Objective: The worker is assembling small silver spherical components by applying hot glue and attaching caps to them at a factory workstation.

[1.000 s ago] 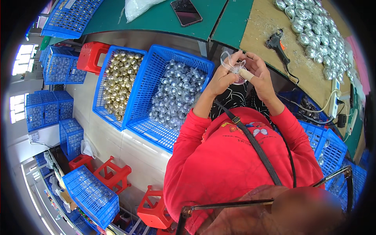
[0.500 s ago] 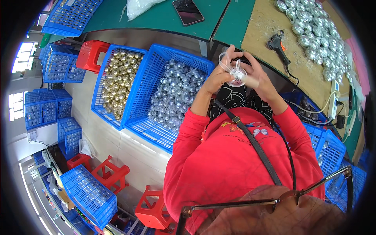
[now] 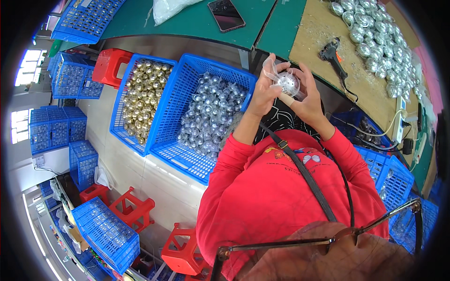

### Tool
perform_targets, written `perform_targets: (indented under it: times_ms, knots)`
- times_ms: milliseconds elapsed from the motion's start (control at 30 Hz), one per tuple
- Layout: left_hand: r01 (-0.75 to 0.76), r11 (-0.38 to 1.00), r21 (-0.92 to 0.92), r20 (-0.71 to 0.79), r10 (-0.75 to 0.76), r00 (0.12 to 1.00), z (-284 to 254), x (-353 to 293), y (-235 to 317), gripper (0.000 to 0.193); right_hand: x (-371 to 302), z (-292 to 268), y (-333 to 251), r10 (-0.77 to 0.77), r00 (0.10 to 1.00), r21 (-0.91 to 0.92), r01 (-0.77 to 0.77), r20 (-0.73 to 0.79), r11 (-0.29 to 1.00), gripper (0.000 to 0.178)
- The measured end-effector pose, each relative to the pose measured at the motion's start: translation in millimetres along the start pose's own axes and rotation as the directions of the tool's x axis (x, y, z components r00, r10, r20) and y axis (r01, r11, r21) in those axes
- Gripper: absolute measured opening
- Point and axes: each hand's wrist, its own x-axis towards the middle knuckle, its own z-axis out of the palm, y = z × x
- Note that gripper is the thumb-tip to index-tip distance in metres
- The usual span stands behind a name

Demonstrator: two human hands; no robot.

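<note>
Above my lap, my left hand and my right hand are close together. Between them is a clear round ball with silver and dark dots; the fingers of my right hand curl round it, and a pale band wraps the right thumb. A thin clear plastic piece is pinched in my left hand, against the ball's left side. Its exact shape is hard to make out. To the left stands a blue basket filled with silver balls that have clear parts.
A second basket holds gold balls. On the worktable to the right lie a black glue gun with its cord and a pile of silver balls. A phone rests on the green table. Red stools stand behind left.
Both hands have shifted slightly downward. The ball has turned and sits more toward my right hand, its dotted side showing; the clear loop on top no longer shows.
</note>
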Motion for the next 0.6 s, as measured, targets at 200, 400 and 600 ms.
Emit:
perform_targets:
  times_ms: [200,400,600]
  knots:
    - [-0.063,0.967,0.248,-0.105,0.091,0.990,11.2,0.1,-6.2,0.084,-1.2,0.9,1.4,-0.116,0.993,-0.078,0.114,-0.027,0.990,0.083]
    - [-0.042,0.985,0.166,-0.149,0.067,0.987,13.0,-1.0,-6.3,0.081,-3.1,1.8,1.7,-0.132,0.990,-0.112,0.126,-0.050,0.986,0.082]
    - [-0.065,0.983,0.174,-0.155,0.092,0.984,15.5,0.2,-8.4,0.083,-2.7,2.0,3.4,-0.138,0.988,-0.095,0.130,-0.072,0.987,0.080]
